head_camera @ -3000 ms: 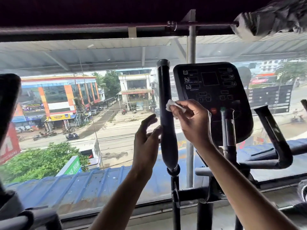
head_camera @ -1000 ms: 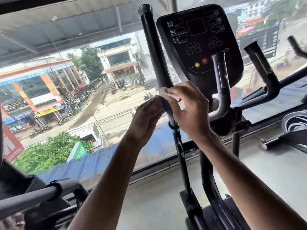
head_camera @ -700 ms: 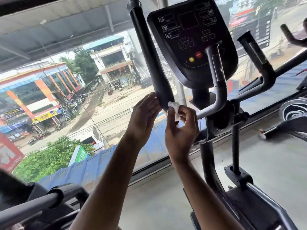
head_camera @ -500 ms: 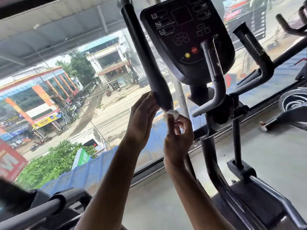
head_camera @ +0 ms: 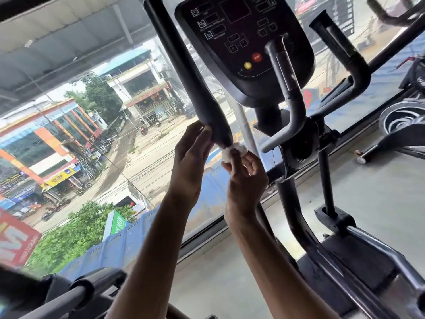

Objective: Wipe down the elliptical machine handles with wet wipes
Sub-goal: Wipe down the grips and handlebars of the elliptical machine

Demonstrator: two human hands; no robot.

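Slid lower, wipe (head_camera: 230, 152) meets handle (head_camera: 184, 72) base (console (head_camera: 241, 42) crowds right).

Large white "M" read on red billboard (head_camera: 13, 240) outside window; console (head_camera: 243, 42) labels and yellow shop banner (head_camera: 58, 179) too blurred, unreadable

Right hand (head_camera: 246, 178) now pinches the bunched wipe (head_camera: 232, 151) at the lower end of the handle (head_camera: 182, 65), down from mid-grip; left hand (head_camera: 190, 157) follows lower.

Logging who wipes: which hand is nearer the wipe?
Right: the right hand pinches the wipe below the handle grip; the left hand touches the grip, just left of it.
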